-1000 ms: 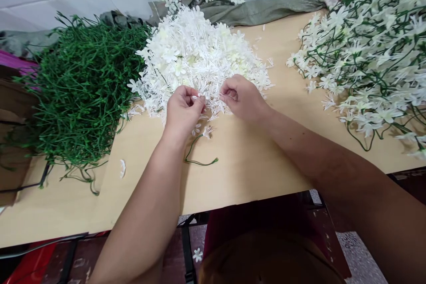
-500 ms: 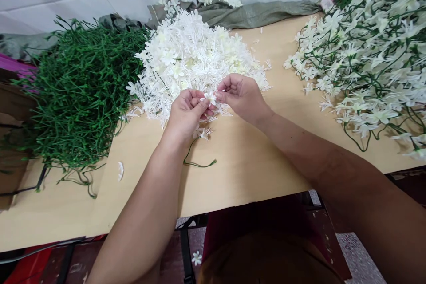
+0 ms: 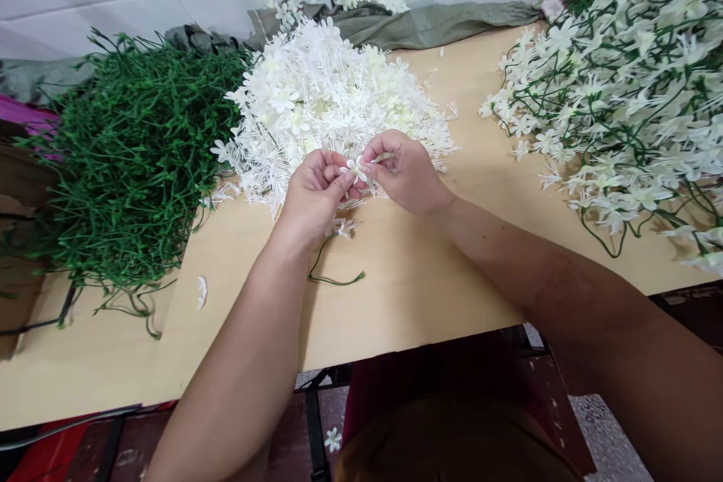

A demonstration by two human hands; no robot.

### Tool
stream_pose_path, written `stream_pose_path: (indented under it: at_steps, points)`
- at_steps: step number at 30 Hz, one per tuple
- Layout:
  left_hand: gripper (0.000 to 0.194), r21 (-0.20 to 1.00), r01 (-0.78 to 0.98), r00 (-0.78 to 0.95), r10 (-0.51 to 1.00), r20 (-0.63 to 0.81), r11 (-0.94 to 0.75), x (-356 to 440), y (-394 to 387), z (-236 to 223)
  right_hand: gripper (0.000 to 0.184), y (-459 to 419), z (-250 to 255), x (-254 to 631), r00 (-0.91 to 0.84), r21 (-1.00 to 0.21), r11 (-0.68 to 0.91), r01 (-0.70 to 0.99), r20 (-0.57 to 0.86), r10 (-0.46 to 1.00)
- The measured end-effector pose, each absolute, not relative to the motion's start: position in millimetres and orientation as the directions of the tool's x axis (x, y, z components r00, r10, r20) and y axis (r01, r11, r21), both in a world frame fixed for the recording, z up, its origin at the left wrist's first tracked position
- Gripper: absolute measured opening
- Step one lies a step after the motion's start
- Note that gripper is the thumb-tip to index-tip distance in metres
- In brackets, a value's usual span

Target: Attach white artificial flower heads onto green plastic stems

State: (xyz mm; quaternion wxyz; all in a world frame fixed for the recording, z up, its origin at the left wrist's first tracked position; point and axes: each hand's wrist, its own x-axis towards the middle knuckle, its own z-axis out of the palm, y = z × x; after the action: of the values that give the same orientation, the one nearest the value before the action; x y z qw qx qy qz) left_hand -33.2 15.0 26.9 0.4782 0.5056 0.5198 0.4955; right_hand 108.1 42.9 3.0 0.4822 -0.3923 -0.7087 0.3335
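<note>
A small white artificial flower point(image 3: 355, 167) is pinched between the thumb and fingers of my left hand point(image 3: 321, 184). My right hand point(image 3: 404, 172) is closed at the flower's right side, its thumb and fingertips pressed together on something white and small that I cannot make out clearly. Just below my left hand a green stem point(image 3: 339, 281) with white blossoms at its upper end hangs down over the table. Right behind both hands rises a heap of white petals and stamens point(image 3: 333, 102).
To the left lies a large pile of green plastic stems point(image 3: 141, 158). Stemmed white flowers point(image 3: 638, 113) are heaped at the right. A white scrap point(image 3: 202, 291) rests on the wooden table point(image 3: 407, 301). Grey cloth point(image 3: 440, 24) runs along the tiled wall. One flower point(image 3: 333, 438) lies below the table edge.
My right hand has shifted slightly left, bringing its fingertips against the white flower. My left hand has stayed nearly in place, still holding the flower.
</note>
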Motion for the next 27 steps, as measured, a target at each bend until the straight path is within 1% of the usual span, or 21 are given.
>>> stream_pose_path:
  at_steps: [9, 13, 16, 18, 20, 22, 24, 27]
  points:
    - [0.026, 0.997, 0.065, -0.024, 0.999, 0.045, -0.044, -34, 15, 26, 0.009, 40, 7, 112, -0.271, -0.722, 0.558, 0.409, 0.488, 0.83]
    - [0.027, 0.996, 0.077, -0.028, 0.998, 0.051, -0.049, -34, 15, 25, 0.013, 37, 7, 111, -0.331, -0.63, 0.617, 0.472, 0.522, 0.786]
    - [0.027, 0.994, 0.08, -0.018, 0.997, 0.071, -0.069, -34, 15, 24, 0.013, 35, 7, 110, -0.375, -0.579, 0.639, 0.507, 0.519, 0.768]
    - [0.026, 0.993, 0.073, 0.005, 0.996, 0.091, -0.091, -34, 15, 24, 0.012, 36, 7, 110, -0.365, -0.602, 0.63, 0.49, 0.515, 0.776]
    - [0.026, 0.992, 0.061, 0.041, 0.993, 0.107, -0.11, -35, 15, 23, 0.012, 38, 4, 110, -0.328, -0.679, 0.603, 0.419, 0.507, 0.798]
    - [0.026, 0.991, 0.055, 0.069, 0.99, 0.121, -0.125, -35, 16, 21, 0.013, 42, 1, 110, -0.306, -0.775, 0.558, 0.296, 0.477, 0.824]
    - [0.025, 0.987, 0.061, 0.063, 0.988, 0.143, -0.146, -35, 16, 20, 0.013, 45, -1, 110, -0.348, -0.857, 0.491, 0.154, 0.418, 0.839]
    - [0.023, 0.978, 0.097, 0.036, 0.982, 0.184, -0.187, -38, 17, 20, 0.015, 48, -2, 111, -0.416, -0.919, 0.393, 0.02, 0.35, 0.839]
